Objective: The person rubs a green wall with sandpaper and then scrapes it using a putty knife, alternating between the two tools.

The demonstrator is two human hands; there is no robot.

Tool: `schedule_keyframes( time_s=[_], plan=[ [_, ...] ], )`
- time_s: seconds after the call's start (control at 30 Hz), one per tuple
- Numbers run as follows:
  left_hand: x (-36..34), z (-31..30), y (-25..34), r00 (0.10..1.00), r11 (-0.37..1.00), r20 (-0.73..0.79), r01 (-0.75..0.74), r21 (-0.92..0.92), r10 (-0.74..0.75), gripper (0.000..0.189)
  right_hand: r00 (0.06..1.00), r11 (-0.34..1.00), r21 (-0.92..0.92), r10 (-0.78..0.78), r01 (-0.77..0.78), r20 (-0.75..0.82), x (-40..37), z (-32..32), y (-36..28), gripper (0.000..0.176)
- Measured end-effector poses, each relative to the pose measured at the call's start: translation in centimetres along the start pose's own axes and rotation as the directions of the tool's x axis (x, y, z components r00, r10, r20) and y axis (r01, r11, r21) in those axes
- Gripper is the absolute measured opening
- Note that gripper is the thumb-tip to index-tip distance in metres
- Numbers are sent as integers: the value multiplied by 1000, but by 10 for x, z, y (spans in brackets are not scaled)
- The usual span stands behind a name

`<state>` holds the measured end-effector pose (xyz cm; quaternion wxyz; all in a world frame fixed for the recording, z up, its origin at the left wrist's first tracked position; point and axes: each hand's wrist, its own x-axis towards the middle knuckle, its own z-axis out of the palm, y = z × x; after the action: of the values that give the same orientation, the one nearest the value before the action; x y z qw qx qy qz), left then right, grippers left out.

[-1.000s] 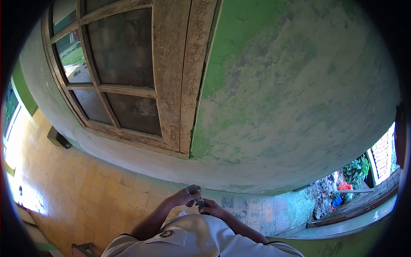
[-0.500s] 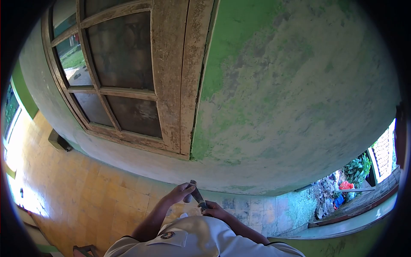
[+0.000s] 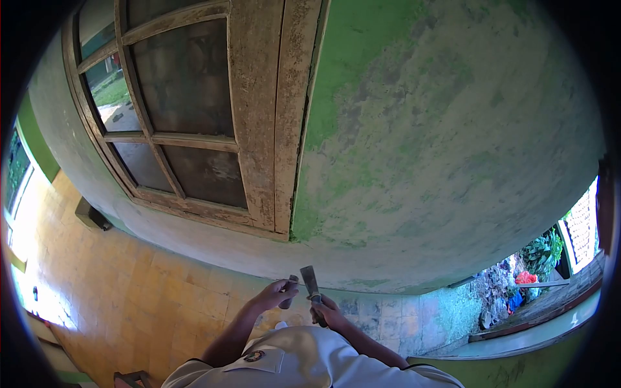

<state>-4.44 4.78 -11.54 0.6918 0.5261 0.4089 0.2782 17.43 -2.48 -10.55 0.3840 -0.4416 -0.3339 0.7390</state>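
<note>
My right hand is closed round the handle of a scraper, whose flat metal blade points up toward the wall. Just left of it, my left hand grips a small, dark, elongated object that I cannot identify. The two held things are a little apart. Both hands are in front of my light shirt, below the wall with its worn green and grey paint.
A weathered wooden window frame fills the upper left. Yellowish tiles cover the floor. A small box-like object stands by the wall's foot at left. Plants and a red item lie beyond the ledge at right.
The scraper has moved right and turned more upright, away from the object in my left hand. My right hand has risen slightly and shifted right.
</note>
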Motion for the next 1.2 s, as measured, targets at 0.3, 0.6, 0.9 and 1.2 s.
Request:
schedule_keyframes(
  time_s=[0.3, 0.6, 0.9, 1.2],
  plan=[
    [-11, -13, 6, 999, 999, 8, 35, -36, -35, 36, 974, 988, 69, -122, 137, -189, 16, -5, -22, 16],
    [-20, -11, 16, 996, 997, -49, 77, 32, -75, 38, 927, 959, 43, -257, 278, -272, 41, 14, -76, 21],
    [-22, -18, 17, 998, 998, -31, 52, 38, -51, 40, 826, 901, -109, -429, 419, -365, 41, 24, -150, 21],
    [-12, -20, 10, 999, 996, 29, 43, -76, -41, 42, 776, 845, -87, -521, 527, -355, 35, 49, -230, 22]
  ],
)
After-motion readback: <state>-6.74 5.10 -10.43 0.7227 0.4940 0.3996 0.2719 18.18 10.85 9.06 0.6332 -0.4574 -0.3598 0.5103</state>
